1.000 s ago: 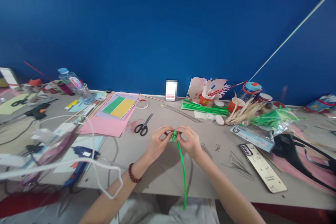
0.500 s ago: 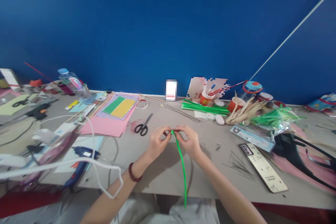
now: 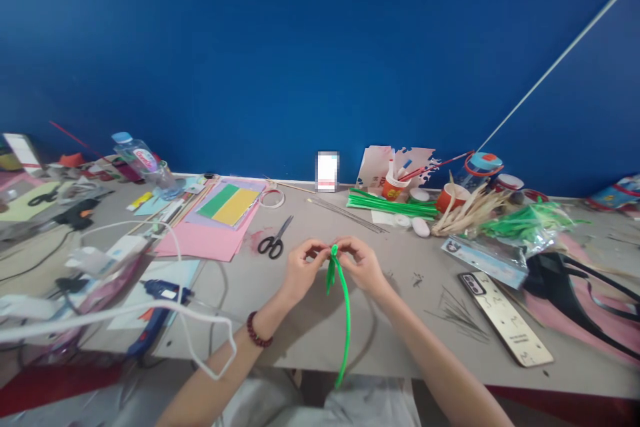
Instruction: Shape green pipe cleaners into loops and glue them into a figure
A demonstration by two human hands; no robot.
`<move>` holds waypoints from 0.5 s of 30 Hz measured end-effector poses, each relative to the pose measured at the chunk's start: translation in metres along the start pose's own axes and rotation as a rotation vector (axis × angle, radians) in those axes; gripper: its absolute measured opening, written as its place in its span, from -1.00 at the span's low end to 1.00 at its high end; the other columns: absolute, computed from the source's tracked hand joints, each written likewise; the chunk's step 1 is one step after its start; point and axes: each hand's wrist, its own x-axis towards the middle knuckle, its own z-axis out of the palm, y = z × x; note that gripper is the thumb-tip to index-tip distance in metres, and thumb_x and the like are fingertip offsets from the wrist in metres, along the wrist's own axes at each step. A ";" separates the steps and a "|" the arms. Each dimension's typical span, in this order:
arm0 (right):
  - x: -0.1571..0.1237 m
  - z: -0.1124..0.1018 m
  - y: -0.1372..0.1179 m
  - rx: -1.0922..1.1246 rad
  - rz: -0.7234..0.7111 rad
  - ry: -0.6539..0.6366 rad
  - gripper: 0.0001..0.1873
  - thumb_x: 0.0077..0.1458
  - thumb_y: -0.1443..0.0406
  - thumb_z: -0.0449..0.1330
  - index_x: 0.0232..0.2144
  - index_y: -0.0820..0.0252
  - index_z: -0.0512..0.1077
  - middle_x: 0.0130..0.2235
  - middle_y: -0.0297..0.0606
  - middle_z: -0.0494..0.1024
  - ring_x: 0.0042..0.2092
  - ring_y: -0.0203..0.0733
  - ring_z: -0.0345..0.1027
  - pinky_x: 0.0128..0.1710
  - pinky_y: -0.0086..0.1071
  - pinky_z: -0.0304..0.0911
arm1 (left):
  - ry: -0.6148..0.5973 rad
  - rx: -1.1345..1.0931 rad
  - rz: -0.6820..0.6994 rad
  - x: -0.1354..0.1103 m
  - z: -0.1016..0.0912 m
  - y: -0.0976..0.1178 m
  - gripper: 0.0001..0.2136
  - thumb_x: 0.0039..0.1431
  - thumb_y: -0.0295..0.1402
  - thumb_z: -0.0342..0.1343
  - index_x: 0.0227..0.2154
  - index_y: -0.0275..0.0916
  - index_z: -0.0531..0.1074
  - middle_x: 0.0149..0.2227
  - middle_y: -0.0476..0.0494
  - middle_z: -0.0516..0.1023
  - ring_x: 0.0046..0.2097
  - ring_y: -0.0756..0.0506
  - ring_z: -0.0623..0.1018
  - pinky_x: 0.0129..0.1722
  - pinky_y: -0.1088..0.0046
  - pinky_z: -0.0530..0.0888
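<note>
Strand bows, its free end now nearer the left side

Compared with half a second ago, the strand's lower end has swung toward the left, and a short green tail now dangles beside its upper part; both hands remain in nearly the same place. The left hand pinches with thumb and fingertips at the strand's top, and the right hand does likewise just across from it, so the tips nearly meet around the green. Which layer each one grips is too small to tell.

The strand hangs in the air above the table, its far end reaching past the near edge. It looks very light and fuzzy, probably wire-cored: bendable yet springy enough to hold that long curve. Slipping seems unlikely; kinking in the wrong spot seems the likelier fault. A fingertip pinch close to the bend at the top should give the best control, with the long part left loose.

Scissors lie near the left hand, a green bundle farther back, and thin wires beyond the right forearm, next to a phone.
</note>
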 end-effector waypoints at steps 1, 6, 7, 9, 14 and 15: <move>0.000 0.001 0.001 0.062 0.045 -0.001 -0.90 0.00 0.28 0.16 -0.39 0.16 0.44 -0.36 -0.26 0.51 -0.31 -0.21 0.39 -0.26 -0.35 0.31 | -0.007 -0.028 -0.018 0.000 0.000 0.000 -0.80 0.01 -0.22 0.16 -0.47 -0.29 0.44 -0.49 -0.07 0.48 -0.44 0.00 0.46 -0.53 0.57 0.39; 0.001 0.004 0.002 0.304 0.221 -0.008 -0.84 -0.05 0.20 0.20 -0.45 0.18 0.43 -0.45 -0.32 0.47 -0.43 -0.28 0.34 -0.41 -0.40 0.31 | -0.014 -0.205 -0.071 0.001 0.002 0.002 -0.80 -0.05 -0.26 0.22 -0.45 -0.28 0.40 -0.49 -0.02 0.46 -0.46 0.03 0.45 -0.48 0.57 0.39; 0.001 0.004 0.002 0.335 0.245 0.001 -0.83 -0.07 0.19 0.22 -0.46 0.18 0.42 -0.47 -0.34 0.45 -0.46 -0.30 0.32 -0.44 -0.41 0.29 | -0.029 -0.242 -0.087 0.001 0.002 0.003 -0.80 -0.04 -0.25 0.22 -0.44 -0.28 0.40 -0.48 -0.02 0.47 -0.45 0.03 0.46 -0.47 0.56 0.40; 0.002 0.003 0.001 0.357 0.278 0.038 -0.80 -0.10 0.17 0.24 -0.48 0.19 0.39 -0.51 -0.36 0.42 -0.52 -0.34 0.26 -0.50 -0.44 0.25 | -0.069 -0.315 -0.120 0.000 0.002 0.005 -0.79 0.01 -0.22 0.18 -0.40 -0.28 0.42 -0.45 -0.06 0.49 -0.40 0.01 0.48 -0.42 0.53 0.42; 0.001 0.004 0.001 0.224 0.286 0.120 -0.82 -0.14 0.21 0.23 -0.51 0.21 0.37 -0.53 -0.38 0.37 -0.56 -0.38 0.18 -0.59 -0.49 0.16 | -0.113 -0.360 -0.109 0.003 -0.001 0.008 -0.75 -0.03 -0.20 0.22 -0.36 -0.29 0.46 -0.35 -0.13 0.54 -0.30 -0.04 0.51 -0.26 0.45 0.44; 0.001 0.005 0.001 0.206 0.291 0.120 -0.83 -0.14 0.22 0.22 -0.52 0.21 0.36 -0.53 -0.39 0.37 -0.56 -0.39 0.17 -0.59 -0.50 0.15 | -0.126 -0.358 -0.114 0.005 -0.003 0.008 -0.75 -0.02 -0.19 0.21 -0.37 -0.30 0.47 -0.36 -0.14 0.54 -0.30 -0.05 0.51 -0.27 0.45 0.44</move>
